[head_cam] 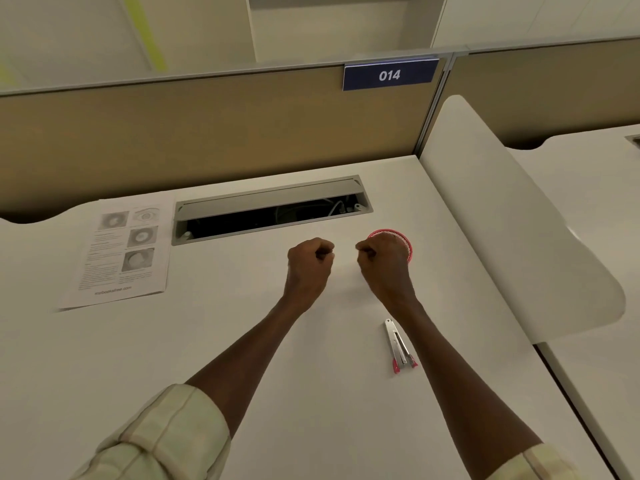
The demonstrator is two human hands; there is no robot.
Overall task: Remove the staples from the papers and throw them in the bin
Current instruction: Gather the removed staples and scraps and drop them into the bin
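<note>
We held our left hand [309, 259] and right hand [379, 259] as empty fists over the table [311, 393], papers [119, 251] far left, staple remover [399, 346] near right, red bin [403, 239] just behind, likely to tip if knocked.

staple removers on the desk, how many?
1. The staple remover lies on the desk near the right forearm, behind the right hand. Neither fist visibly holds another, though curled fingers could hide something small.
</note>
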